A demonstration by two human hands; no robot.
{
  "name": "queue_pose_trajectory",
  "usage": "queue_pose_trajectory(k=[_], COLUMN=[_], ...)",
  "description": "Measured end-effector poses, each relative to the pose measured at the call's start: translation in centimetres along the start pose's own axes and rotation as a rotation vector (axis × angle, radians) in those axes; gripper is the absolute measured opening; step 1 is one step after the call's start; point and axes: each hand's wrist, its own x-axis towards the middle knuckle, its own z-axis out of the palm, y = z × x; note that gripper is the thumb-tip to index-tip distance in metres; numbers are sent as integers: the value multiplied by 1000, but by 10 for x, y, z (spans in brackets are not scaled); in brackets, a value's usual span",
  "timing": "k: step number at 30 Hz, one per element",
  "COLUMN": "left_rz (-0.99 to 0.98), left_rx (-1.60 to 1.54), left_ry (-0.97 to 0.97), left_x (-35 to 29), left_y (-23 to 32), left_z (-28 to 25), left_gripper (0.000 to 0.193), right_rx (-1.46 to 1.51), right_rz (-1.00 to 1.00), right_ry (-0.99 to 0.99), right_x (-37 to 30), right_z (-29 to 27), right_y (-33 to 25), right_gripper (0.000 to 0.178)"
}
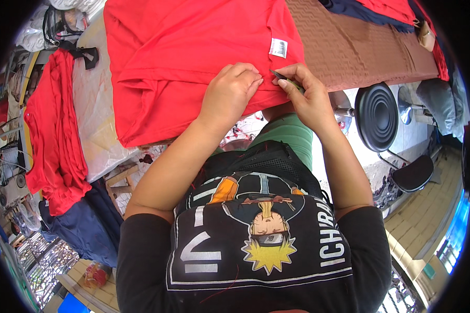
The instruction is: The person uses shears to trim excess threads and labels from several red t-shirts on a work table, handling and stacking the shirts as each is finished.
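A red garment (177,57) lies spread over the table in front of me, with folds running across it. My left hand (232,94) is above its near part, thumb and fingertips pinched together; what they hold, if anything, is too small to make out. Just to the right, my right hand (305,94) grips small thread snips (278,75), their dark pointed blade toward the left fingertips. A white label (278,48) shows on the cloth beyond my right hand.
Brown patterned cloth (357,52) covers the table's right part. More red fabric (57,130) and a navy garment (86,224) hang at the left. A round black stool (377,116) stands below the table at the right, near another black seat (413,173).
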Motion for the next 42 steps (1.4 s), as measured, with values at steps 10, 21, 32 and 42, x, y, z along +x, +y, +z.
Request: queue_pose_trajectory(k=[10,21,32,42], left_rz=[-318,64,-284,-157], left_rx=[-227,-392,-124,528], left_ry=[-225,-327,-456,-27], left_x=[14,16,-9,-32], left_y=[-3,-1,22,-42], left_z=[-13,-69,-191,-74], left_gripper=[16,15,19,52], right_rx=[-152,-471,-448,-616], right_rz=[-59,-225,-231,-297], right_ry=[-36,-13,-93,42], right_x=[-2,5,5,12], right_z=[-5,-4,6,-42], right_y=[-4,-20,-30,-53], right_gripper=[19,21,30,24])
